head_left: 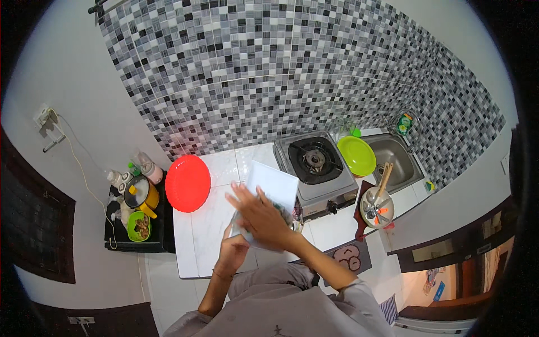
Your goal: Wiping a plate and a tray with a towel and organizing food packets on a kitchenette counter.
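In front of my body, above the counter, my left hand (231, 253) closes round the lower left side of a pale, partly see-through packet or container (239, 229). Most of it is covered by my right hand (258, 218), so its exact kind cannot be made out. My right hand lies over it, fingers stretched out toward the far left. A bit of dark green shows beside the right fingers. Just beyond them a white rectangular board or tray (273, 181) rests on the white tiled counter (193, 241).
A red scalloped plate (188, 183) is at left. A gas stove (314, 160), lime plate (357, 156) and steel sink (396, 160) stand at right. A utensil container (375, 208) sits near the front edge. The black side table (163, 241) bears a yellow pot (147, 196) and green bowl (135, 226).
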`<control>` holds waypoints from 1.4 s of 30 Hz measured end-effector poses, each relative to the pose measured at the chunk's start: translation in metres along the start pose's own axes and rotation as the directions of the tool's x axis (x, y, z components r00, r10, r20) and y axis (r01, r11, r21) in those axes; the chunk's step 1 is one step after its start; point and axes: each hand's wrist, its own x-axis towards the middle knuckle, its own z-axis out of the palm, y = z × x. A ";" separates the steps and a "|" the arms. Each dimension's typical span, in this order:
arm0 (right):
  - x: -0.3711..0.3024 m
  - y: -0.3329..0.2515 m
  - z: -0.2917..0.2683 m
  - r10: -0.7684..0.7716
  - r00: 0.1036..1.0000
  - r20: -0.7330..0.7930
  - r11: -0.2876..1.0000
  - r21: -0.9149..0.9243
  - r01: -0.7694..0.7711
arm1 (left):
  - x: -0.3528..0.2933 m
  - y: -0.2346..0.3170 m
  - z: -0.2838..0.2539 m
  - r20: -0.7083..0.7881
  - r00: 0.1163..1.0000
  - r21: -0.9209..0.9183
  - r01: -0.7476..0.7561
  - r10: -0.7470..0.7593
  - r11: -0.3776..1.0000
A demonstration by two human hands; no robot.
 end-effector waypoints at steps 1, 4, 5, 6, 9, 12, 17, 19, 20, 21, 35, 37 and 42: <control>0.010 0.007 -0.001 0.043 0.997 -0.061 0.997 0.070 -0.039 | -0.004 -0.005 0.003 -0.027 0.999 -0.005 0.022 -0.022 1.000; 0.040 0.056 0.005 0.156 0.957 -0.243 0.970 -0.143 -0.195 | -0.011 -0.017 -0.007 -0.022 0.999 0.036 0.045 -0.044 0.998; 0.041 0.074 0.000 0.281 0.935 -0.216 0.953 -0.051 -0.298 | -0.012 -0.019 -0.012 -0.051 0.997 0.080 0.066 -0.062 0.995; 0.041 0.087 -0.001 0.394 0.902 -0.174 0.919 0.043 -0.393 | -0.011 -0.018 -0.016 -0.088 0.994 0.123 0.082 -0.071 0.989; 0.038 0.096 0.018 0.587 0.802 -0.116 0.810 0.062 -0.584 | -0.007 -0.003 -0.025 -0.101 0.994 0.034 0.036 -0.033 0.999; 0.018 0.116 0.048 0.584 0.797 -0.151 0.811 0.121 -0.572 | -0.008 0.003 -0.049 -0.140 0.987 0.079 -0.072 0.083 0.994; -0.018 0.098 0.100 0.665 0.747 0.001 0.712 0.303 -0.634 | -0.030 0.032 -0.081 -0.337 0.917 0.180 -0.160 0.214 0.971; -0.042 0.089 0.130 0.644 0.764 0.052 0.683 0.410 -0.604 | -0.045 0.038 -0.136 -0.401 0.895 0.002 -0.214 0.197 0.977; -0.056 0.085 0.146 0.614 0.779 0.126 0.678 0.421 -0.603 | -0.047 0.046 -0.145 -0.439 0.868 0.010 -0.254 0.233 0.967; -0.062 0.079 0.158 0.576 0.792 0.201 0.671 0.436 -0.599 | -0.051 0.052 -0.146 -0.479 0.835 0.025 -0.297 0.272 0.955; -0.011 0.086 0.130 0.311 0.610 0.729 -0.359 0.684 -0.635 | -0.013 0.062 -0.148 -0.572 0.810 -0.083 -0.211 0.127 0.974; 0.002 0.092 0.118 0.425 0.656 0.623 0.107 0.685 -0.720 | 0.008 0.054 -0.166 -0.537 0.843 -0.069 -0.040 -0.004 0.997; 0.006 0.136 0.124 0.543 0.639 0.544 -0.033 0.775 -0.631 | 0.078 0.052 -0.163 -0.427 0.902 0.085 -0.032 0.066 0.996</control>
